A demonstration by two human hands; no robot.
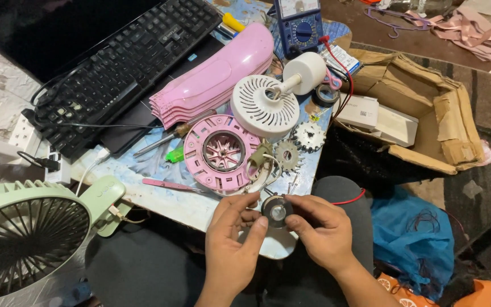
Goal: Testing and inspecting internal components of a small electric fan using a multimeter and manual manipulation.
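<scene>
A small round motor part (277, 211), dark with a pale metal centre, is held just above the near edge of the desk (171, 202), over the lap. It is pinched between both hands: the left hand (231, 244) is closed on its near-left rim with thumb and fingertips, and the right hand (322, 227) is closed on its right rim, so that the flat face is turned up toward the camera, apparently for a close look. A thin red wire (349, 200) is seen curving out behind the right hand.

Just beyond the hands, a round pink fan housing (223, 152) with a spoked hub is laid flat, with a pale wire loop resting at its right edge. Two small toothed discs (298, 145) are set beside it, and a white vented motor cover (263, 105) with a stub and cylinder is placed further back. A stack of pink blades or shells (214, 79) lies against a black keyboard (120, 62). A screwdriver (169, 138) and pink tweezers (171, 185) are kept within reach on the left. A blue multimeter (299, 25) stands at the far edge, a torn cardboard box (433, 113) sits to the right, and a pale green fan (29, 244) is at lower left
</scene>
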